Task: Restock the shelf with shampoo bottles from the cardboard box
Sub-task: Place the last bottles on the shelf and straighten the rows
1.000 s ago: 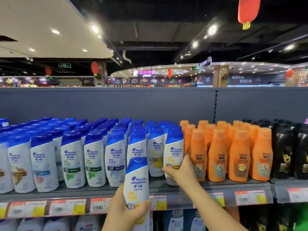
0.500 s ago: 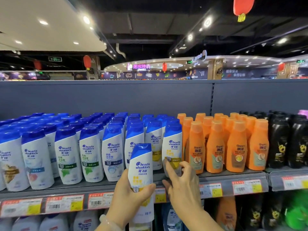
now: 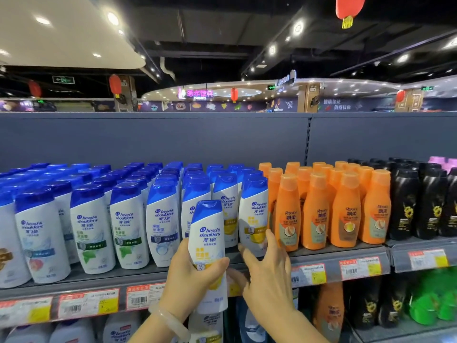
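My left hand (image 3: 191,276) grips a white shampoo bottle with a blue cap and a yellow label (image 3: 207,241), upright in front of the grey shelf (image 3: 329,256). My right hand (image 3: 265,271) is spread open, its fingertips touching the foot of the rightmost white and blue bottle (image 3: 254,214) in the front row. Rows of the same white and blue bottles (image 3: 94,226) fill the shelf's left half. The cardboard box is not in view.
Orange bottles (image 3: 319,209) stand right of the white ones, then black bottles (image 3: 420,201). Price tags (image 3: 308,274) line the shelf edge. A lower shelf holds more bottles (image 3: 329,310) and green ones (image 3: 432,298). A grey back panel (image 3: 173,139) rises behind.
My left hand has raised the bottle closer to the front row. My right hand has let go of the rightmost bottle's body and dropped to its foot, fingers spread.
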Action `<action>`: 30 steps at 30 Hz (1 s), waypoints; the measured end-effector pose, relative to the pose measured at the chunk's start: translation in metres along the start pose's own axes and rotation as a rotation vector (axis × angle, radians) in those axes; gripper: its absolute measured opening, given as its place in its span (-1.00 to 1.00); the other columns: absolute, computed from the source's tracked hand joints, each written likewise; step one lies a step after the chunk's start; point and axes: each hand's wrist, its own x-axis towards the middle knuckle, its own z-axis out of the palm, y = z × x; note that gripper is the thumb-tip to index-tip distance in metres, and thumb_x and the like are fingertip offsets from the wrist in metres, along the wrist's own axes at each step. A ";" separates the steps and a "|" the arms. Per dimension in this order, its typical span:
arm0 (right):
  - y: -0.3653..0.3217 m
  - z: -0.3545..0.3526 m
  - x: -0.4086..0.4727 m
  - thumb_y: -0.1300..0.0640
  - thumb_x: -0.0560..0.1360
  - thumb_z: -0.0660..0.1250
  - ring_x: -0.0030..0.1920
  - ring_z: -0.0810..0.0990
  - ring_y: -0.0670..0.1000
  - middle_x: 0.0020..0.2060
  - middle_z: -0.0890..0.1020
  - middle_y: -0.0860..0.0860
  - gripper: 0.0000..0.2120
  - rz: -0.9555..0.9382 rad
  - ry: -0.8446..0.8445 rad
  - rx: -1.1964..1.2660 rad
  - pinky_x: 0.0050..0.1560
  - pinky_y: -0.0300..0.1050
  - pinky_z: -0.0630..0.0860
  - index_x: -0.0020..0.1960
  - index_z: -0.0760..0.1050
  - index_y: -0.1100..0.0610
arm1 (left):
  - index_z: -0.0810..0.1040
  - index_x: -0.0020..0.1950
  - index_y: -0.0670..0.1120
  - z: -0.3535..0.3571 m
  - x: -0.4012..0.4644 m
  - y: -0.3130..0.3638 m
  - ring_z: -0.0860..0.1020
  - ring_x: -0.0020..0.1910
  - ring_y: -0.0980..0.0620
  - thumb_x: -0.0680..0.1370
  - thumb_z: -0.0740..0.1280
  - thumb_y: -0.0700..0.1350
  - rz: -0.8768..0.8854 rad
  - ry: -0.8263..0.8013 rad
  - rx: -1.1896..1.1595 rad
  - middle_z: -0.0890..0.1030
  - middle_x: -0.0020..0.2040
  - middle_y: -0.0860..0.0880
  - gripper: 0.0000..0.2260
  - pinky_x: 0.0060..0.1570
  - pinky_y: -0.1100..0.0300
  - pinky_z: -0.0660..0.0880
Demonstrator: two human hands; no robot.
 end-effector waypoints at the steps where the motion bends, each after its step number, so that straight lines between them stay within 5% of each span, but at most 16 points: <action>1: -0.001 -0.004 0.003 -0.20 0.44 0.28 0.43 0.17 0.20 0.46 0.06 0.15 -0.52 0.011 0.093 0.061 0.41 0.14 0.18 0.31 0.35 -0.08 | 0.49 -0.04 -0.02 0.000 0.001 0.000 0.63 -0.29 0.18 0.29 0.54 -0.23 0.003 0.002 -0.007 0.66 -0.23 0.00 -0.65 -0.39 0.35 0.52; 4: 0.002 -0.012 0.019 -0.17 0.34 0.41 0.26 0.37 0.08 0.29 0.30 0.06 -0.43 0.122 0.230 0.206 0.21 -0.06 0.36 0.22 0.30 0.05 | 0.47 -0.01 -0.05 0.001 0.003 0.001 0.62 -0.30 0.17 0.30 0.53 -0.24 0.000 -0.002 -0.023 0.64 -0.20 -0.06 -0.64 -0.39 0.33 0.53; 8: -0.002 -0.010 0.035 -0.25 0.22 0.47 0.15 0.47 0.05 0.11 0.48 0.02 -0.28 0.235 0.259 0.222 0.14 -0.06 0.35 0.17 0.25 0.09 | 0.46 -0.01 -0.04 0.003 0.004 0.001 0.62 -0.28 0.17 0.32 0.52 -0.23 0.001 -0.001 -0.031 0.64 -0.18 -0.05 -0.65 -0.39 0.33 0.53; 18: 0.000 0.012 0.038 0.01 0.24 0.53 0.10 0.51 0.11 0.02 0.51 0.06 -0.43 0.346 0.343 0.249 0.13 0.02 0.35 0.07 0.29 0.14 | 0.46 -0.07 0.01 0.003 0.006 0.003 0.61 -0.30 0.24 0.31 0.52 -0.25 0.027 0.000 -0.043 0.63 -0.20 0.00 -0.66 -0.40 0.40 0.50; 30: 0.002 0.015 0.040 -0.10 0.31 0.47 0.11 0.50 0.10 0.06 0.51 0.05 -0.49 0.416 0.370 0.159 0.12 -0.01 0.35 0.06 0.30 0.11 | 0.46 -0.07 0.03 0.005 0.007 0.003 0.61 -0.29 0.24 0.32 0.51 -0.26 0.035 -0.034 -0.057 0.62 -0.20 0.01 -0.66 -0.39 0.41 0.50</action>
